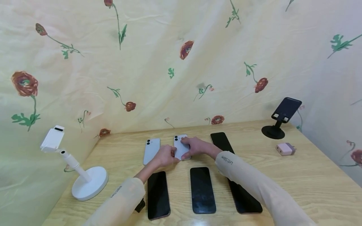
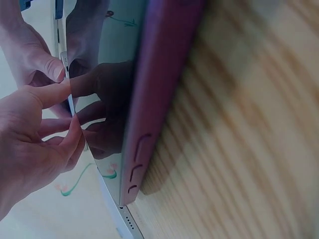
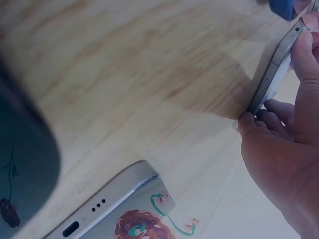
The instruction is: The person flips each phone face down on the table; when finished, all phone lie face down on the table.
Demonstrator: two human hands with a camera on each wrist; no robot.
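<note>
A pale smartphone (image 1: 178, 151) with its camera side up is at the back middle of the table, between the two hands. My left hand (image 1: 166, 156) holds its left edge near the lower corner. From the other side, my right hand (image 1: 195, 146) grips the same phone, thumb at the lower end and fingers by the upper right part. In the right wrist view, the thumb and fingers of the right hand (image 3: 279, 144) lie along the phone's side edge (image 3: 271, 74). The left wrist view has the left hand (image 2: 37, 137) partly covering the phone.
Another pale smartphone (image 1: 151, 151) lies to the left. Nearer are dark phones (image 1: 158, 195) (image 1: 202, 190), with a third (image 1: 245, 196) and a black phone (image 1: 221, 141) under or beside the right forearm. A white stand (image 1: 90, 182), black stand (image 1: 273, 131) and pink charger (image 1: 285, 149) flank them.
</note>
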